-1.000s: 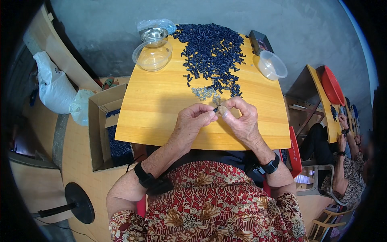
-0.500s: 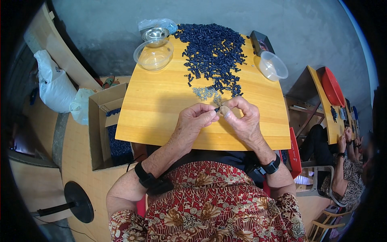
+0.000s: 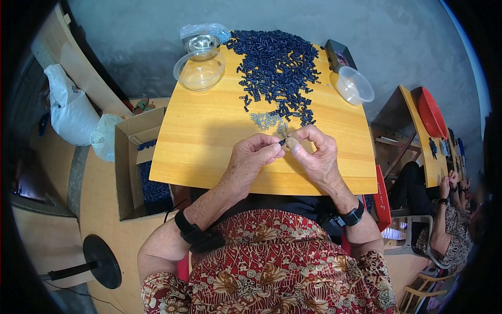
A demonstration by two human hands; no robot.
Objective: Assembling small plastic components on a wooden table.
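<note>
Over the near half of the table, my left hand (image 3: 256, 155) pinches a small dark blue piece (image 3: 282, 142) between thumb and fingers. Its tip points toward my right hand (image 3: 319, 154), whose thumb and forefinger close against that end. A tan covering shows on a right fingertip. Whether the right fingers grip a separate small part is hidden. Just beyond my hands lies a little heap of small grey pieces (image 3: 265, 121). Behind it spreads a large pile of dark blue, tube-like pieces (image 3: 277, 63), reaching to the table's far edge.
Clear plastic bowls stand at the far left (image 3: 200, 73) and far right (image 3: 355, 86), near a metal bowl (image 3: 202, 43) and a dark tray (image 3: 340, 55). A cardboard box (image 3: 125, 172) with dark pieces stands left of the table (image 3: 193, 152). At right, another person (image 3: 444, 230) works at a second table.
My hands hold the same pinch in the same place. The other person's hands at the right have lowered slightly.
</note>
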